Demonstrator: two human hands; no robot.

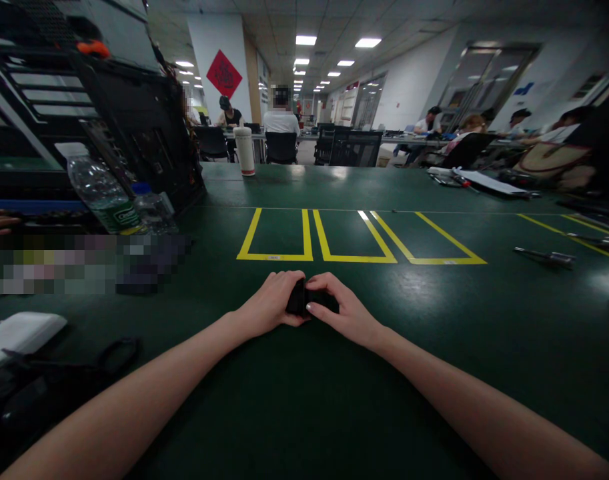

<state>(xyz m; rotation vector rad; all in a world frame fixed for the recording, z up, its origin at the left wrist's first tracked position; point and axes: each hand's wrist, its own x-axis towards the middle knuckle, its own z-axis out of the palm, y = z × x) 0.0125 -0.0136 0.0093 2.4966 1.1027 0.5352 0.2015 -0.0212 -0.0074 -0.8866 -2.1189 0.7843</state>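
A small black object (296, 299) with a dark, blocky body is held low over the green table, in front of me. My left hand (267, 303) is closed around its left side, fingers over the top and thumb below. From the right, my right hand (348, 312) pinches at the object's edge with curved thumb and fingertips. Much of the object is covered by my fingers, so I cannot make out its exact kind.
Yellow tape outlines (354, 259) mark the table (304, 413) beyond my hands. To the left are a plastic bottle (97, 187), a smaller blue-capped bottle (151, 207) and a black case (149, 133). A white cup (244, 152) stands behind; a metal tool (547, 257) lies right.
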